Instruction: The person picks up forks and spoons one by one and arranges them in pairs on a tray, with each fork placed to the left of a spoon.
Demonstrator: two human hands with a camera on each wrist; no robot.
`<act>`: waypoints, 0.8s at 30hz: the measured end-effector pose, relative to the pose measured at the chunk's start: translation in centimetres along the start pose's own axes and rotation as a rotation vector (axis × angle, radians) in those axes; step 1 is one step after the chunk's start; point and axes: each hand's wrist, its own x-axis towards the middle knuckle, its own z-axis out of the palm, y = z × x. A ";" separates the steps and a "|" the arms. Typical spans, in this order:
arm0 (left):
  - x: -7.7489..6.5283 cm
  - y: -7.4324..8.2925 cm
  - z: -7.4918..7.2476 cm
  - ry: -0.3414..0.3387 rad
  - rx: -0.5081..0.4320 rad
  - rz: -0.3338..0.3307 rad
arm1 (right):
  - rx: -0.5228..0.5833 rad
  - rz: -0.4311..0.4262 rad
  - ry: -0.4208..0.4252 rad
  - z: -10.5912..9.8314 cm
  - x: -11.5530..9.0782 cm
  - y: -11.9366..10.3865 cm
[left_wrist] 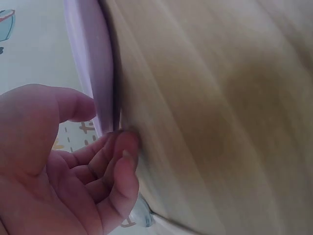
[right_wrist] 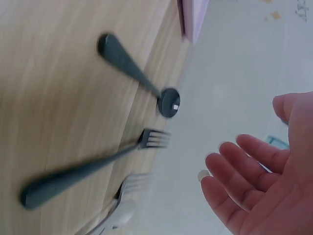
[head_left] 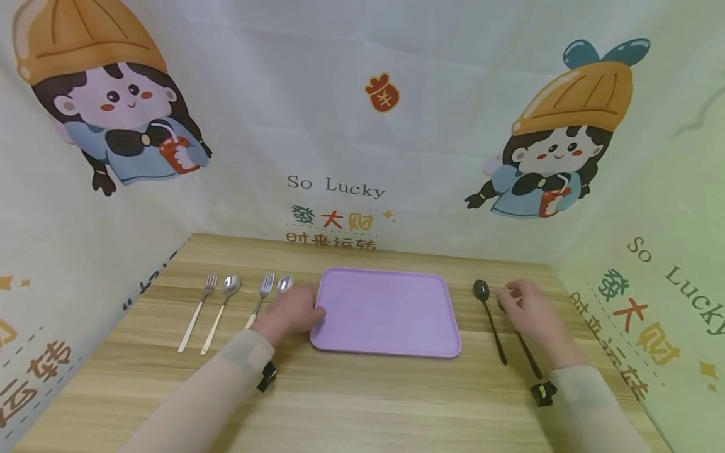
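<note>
- Pale sleeves (head_left: 198, 396) reach in from the lower edge of the head view; a small black clip (head_left: 544, 393) sits at the right cuff.
- Left hand (head_left: 289, 311) grips the lilac tray (head_left: 385, 314) at its left edge; the thumb lies at the rim, the other fingers curl in at the outer side.
- Lilac tray lies flat near the middle of the wooden desk (head_left: 385, 402).
- Right hand (head_left: 529, 311) hovers over the black fork (right_wrist: 80, 172), holding nothing; its fingers bend loosely, thumb apart from them.
- Black spoon (head_left: 481, 289) lies between tray and black fork; a blurred silver fork (right_wrist: 134, 183) shows beyond in the right wrist view.
- Left of the tray, two pale-handled forks (head_left: 210, 286) alternate with two spoons (head_left: 231, 286); the left hand partly covers the nearest spoon.
</note>
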 end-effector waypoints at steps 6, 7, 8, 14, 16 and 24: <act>1.4 -1.6 1.2 -0.016 0.024 0.032 | -0.017 0.034 -0.011 -0.5 0.1 1.4; 1.0 -1.2 1.0 -0.017 0.025 0.029 | -0.035 0.028 -0.018 -0.5 0.1 1.6; 0.6 -0.8 0.7 -0.021 0.023 0.022 | -0.051 0.024 -0.031 -0.5 0.1 1.7; -0.3 0.1 0.4 -0.014 0.031 0.017 | -0.094 0.012 -0.112 0.0 0.0 1.4; -0.1 -0.1 0.7 -0.013 0.030 0.013 | -0.097 0.018 -0.132 0.1 0.0 1.0; 2.0 -2.3 2.0 -0.040 -0.037 0.070 | -0.169 0.024 -0.163 1.3 0.4 0.4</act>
